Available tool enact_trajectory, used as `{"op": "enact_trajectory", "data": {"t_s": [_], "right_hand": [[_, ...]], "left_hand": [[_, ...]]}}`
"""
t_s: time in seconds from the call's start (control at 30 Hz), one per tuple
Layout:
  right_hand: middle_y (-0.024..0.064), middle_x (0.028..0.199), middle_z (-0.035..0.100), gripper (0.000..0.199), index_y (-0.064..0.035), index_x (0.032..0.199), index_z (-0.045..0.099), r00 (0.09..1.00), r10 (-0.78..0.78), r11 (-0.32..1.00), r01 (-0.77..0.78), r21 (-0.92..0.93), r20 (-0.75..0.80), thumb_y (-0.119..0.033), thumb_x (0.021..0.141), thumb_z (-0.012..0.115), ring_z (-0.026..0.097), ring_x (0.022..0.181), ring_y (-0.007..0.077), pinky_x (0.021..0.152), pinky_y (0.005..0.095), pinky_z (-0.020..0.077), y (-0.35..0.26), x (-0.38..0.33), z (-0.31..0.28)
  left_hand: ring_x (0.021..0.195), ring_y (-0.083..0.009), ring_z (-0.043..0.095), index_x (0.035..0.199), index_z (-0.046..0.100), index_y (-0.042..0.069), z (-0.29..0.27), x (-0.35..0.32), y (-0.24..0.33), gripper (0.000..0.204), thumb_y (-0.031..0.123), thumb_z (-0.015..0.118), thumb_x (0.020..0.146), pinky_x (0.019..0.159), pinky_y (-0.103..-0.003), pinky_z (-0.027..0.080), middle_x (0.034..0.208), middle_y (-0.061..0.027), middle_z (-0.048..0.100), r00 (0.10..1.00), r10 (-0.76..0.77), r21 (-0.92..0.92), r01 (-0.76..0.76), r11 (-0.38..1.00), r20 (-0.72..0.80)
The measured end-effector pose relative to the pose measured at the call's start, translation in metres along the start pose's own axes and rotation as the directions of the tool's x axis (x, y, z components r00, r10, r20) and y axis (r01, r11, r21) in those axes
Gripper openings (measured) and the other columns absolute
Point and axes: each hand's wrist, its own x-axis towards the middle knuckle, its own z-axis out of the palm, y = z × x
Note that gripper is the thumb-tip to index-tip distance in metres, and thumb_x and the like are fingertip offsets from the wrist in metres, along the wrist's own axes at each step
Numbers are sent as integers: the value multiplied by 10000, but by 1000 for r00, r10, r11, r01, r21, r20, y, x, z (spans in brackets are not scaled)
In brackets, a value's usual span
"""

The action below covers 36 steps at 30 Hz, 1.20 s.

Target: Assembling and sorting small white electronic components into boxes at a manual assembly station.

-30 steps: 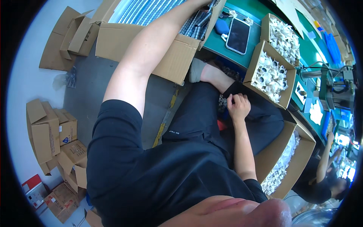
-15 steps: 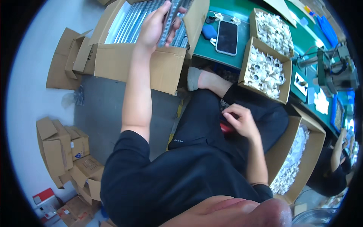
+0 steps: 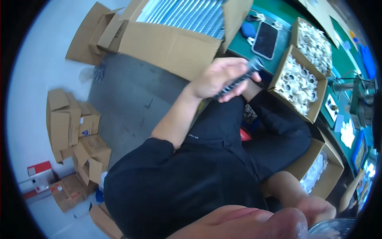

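A bundle of slim dark metal strips is held in the left hand, whose grip is closed round it above the lap, just in front of the large cardboard box filled with rows of like silvery strips. The carrying step seems in hand, judged from the bundle being clear of the box. The right hand is seen low at the picture's edge near a glassy rim; its grip cannot be told. A steady, level transfer toward the green tabletop is probably called for, where a phone and boxes of small white parts are set.
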Motion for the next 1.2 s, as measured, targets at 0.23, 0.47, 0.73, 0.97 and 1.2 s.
{"op": "enact_trajectory", "data": {"t_s": [0.23,0.47,0.73,0.97,1.2], "right_hand": [[42,1041,609,119,1,1083,564,938,-327,921,290,-260,-111,-96,1015,549,568,965,100,877,266,434,-25,54,136],[94,631,415,179,30,700,495,933,-216,840,27,542,289,74,648,661,432,491,226,474,472,502,-27,51,93],[102,926,639,121,-8,1023,674,844,490,856,-513,63,218,8,903,666,610,768,172,676,262,490,74,-9,157],[148,1072,669,132,5,1010,668,849,437,872,-481,91,298,30,884,699,661,893,212,780,292,531,91,-44,156],[150,1039,709,132,-4,932,673,873,406,893,-442,88,269,13,838,764,680,941,232,800,327,546,100,-50,156]], "left_hand": [[441,-60,511,1163,643,-29,30,34,-47,430,364,489,1082,401,-185,405,689,-35,606,992,-98,39,95,995,82],[469,-69,526,1182,618,-36,22,25,-59,448,379,483,1081,412,-192,407,697,-44,601,982,-179,51,176,983,55],[479,-51,512,1200,621,7,51,30,-87,420,386,483,1083,426,-180,384,717,-25,603,919,-281,22,286,958,275],[472,-54,508,1282,560,40,69,36,-113,447,429,466,1083,417,-179,388,725,-36,599,856,-351,1,379,925,380],[460,-53,506,1305,507,67,75,39,-119,487,493,436,1080,397,-181,383,723,-36,597,851,-404,-14,433,901,335]]}}
